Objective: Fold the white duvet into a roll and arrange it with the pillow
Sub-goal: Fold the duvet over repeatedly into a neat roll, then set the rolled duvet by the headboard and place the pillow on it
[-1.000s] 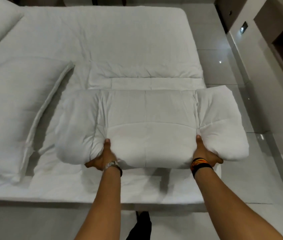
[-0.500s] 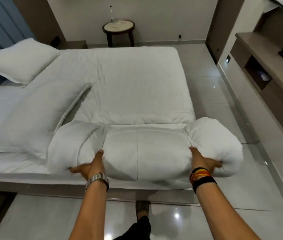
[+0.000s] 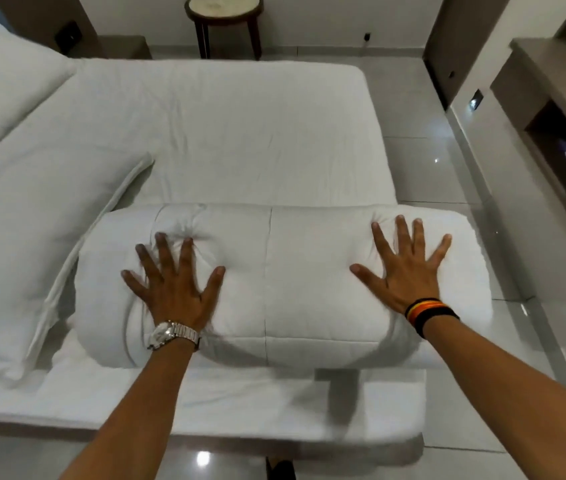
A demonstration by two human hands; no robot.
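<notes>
On bed (image 3: 226, 140), white duvet (image 3: 274, 282) lies rolled, plump, dimpled.

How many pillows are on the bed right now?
2. One large pillow lies at the left, beside the rolled duvet; a second pillow sits at the far left corner. Others may lie outside the frame.

text: none legible | labels: none | brands: none | watch (image 3: 173, 335) dial: unreadable
</notes>
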